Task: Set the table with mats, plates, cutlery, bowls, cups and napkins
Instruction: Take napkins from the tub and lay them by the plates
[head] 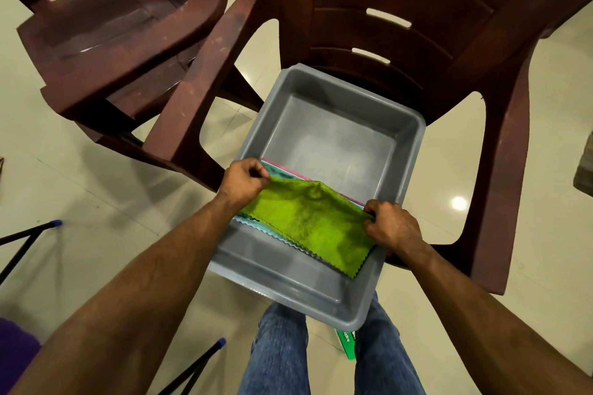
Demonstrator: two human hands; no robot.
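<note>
soft lime-green zigzag-edged microfibre napkin | over near half of grey plastic tub | left hand, right hand pinch far corners | light, limp, non-slip; will drape

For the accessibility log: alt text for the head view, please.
Both hands, left hand and right hand, pinch the corners of a green cloth over a grey plastic tub on a brown plastic chair. More coloured cloths lie beneath it.

A stack of cloths lies in a bin on a chair.
</note>
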